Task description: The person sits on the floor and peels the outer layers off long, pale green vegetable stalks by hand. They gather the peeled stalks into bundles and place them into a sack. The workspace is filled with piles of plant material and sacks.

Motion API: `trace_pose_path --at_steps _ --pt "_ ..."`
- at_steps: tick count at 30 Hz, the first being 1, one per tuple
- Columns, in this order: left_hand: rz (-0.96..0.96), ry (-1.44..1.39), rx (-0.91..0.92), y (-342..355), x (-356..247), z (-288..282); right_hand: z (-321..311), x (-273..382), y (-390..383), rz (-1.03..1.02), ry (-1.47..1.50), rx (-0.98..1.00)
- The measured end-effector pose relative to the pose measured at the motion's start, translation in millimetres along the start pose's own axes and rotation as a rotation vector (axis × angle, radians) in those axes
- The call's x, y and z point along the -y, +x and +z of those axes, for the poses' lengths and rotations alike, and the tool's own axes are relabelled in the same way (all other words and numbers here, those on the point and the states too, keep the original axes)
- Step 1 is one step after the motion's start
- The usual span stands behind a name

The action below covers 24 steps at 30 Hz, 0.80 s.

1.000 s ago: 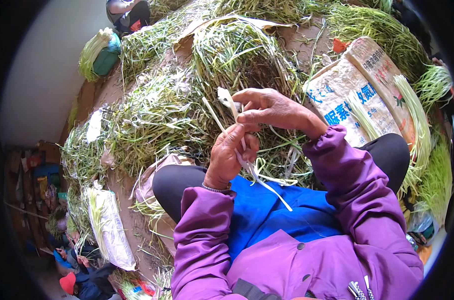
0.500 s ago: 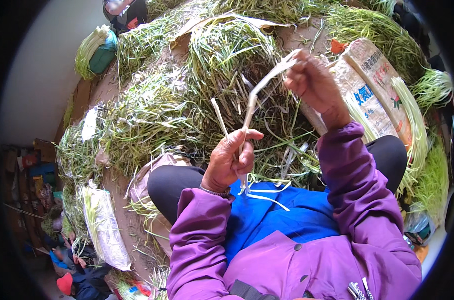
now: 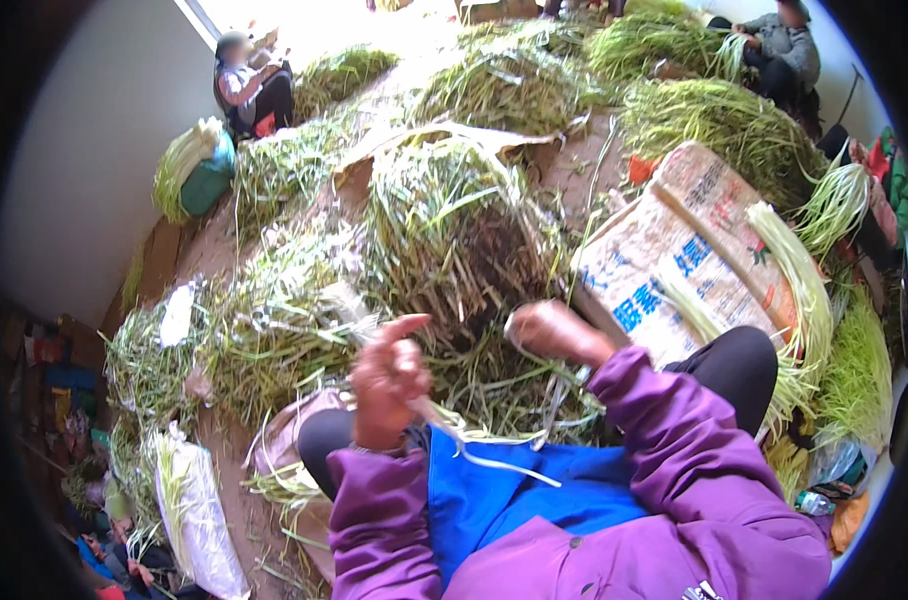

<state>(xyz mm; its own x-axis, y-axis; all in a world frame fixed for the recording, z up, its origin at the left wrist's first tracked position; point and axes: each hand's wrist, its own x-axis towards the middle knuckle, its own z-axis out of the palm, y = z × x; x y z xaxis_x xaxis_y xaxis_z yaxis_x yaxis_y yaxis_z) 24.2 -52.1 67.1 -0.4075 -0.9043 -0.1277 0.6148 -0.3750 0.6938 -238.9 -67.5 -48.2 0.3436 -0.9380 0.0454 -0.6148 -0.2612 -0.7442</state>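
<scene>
My left hand [image 3: 389, 385] is over my left knee, index finger stretched out and the other fingers curled round a thin pale plant stalk [image 3: 434, 412]. One white end of it trails over the blue apron [image 3: 534, 500] on my lap; a blurred pale part sticks up beyond the fingers. Level with it on the right, my right hand [image 3: 562, 332] is closed and smeared by motion. A pale bit shows at its fingertips, too blurred to name. In front of both hands rises a heap of green leafy stalks [image 3: 464, 220].
A printed woven sack [image 3: 674, 260] with pale stalks [image 3: 799, 270] on it lies to the right. A white plastic-wrapped bundle [image 3: 206, 520] is at the left. More green heaps [image 3: 714, 130] cover the floor. People sit at the far left [image 3: 249, 85] and far right [image 3: 782, 55].
My right hand has dropped toward me from its raised place, and the pale strip no longer stretches up toward it. My left hand has shifted left. The view now reaches farther ahead.
</scene>
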Motion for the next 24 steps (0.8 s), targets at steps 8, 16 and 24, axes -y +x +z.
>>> trace_pose_path --at_steps 8,16,24 --pt "0.812 0.21 0.048 -49.6 -88.2 26.8 137.5 -46.8 -40.1 0.182 -0.005 0.697" --pt "0.313 0.054 -0.03 -36.6 -22.4 8.8 59.1 -93.6 -5.0 0.301 -0.072 0.224" --pt "-0.011 0.167 -0.142 -12.7 11.9 0.5 -58.7 -70.6 124.9 0.536 -0.217 -0.292"
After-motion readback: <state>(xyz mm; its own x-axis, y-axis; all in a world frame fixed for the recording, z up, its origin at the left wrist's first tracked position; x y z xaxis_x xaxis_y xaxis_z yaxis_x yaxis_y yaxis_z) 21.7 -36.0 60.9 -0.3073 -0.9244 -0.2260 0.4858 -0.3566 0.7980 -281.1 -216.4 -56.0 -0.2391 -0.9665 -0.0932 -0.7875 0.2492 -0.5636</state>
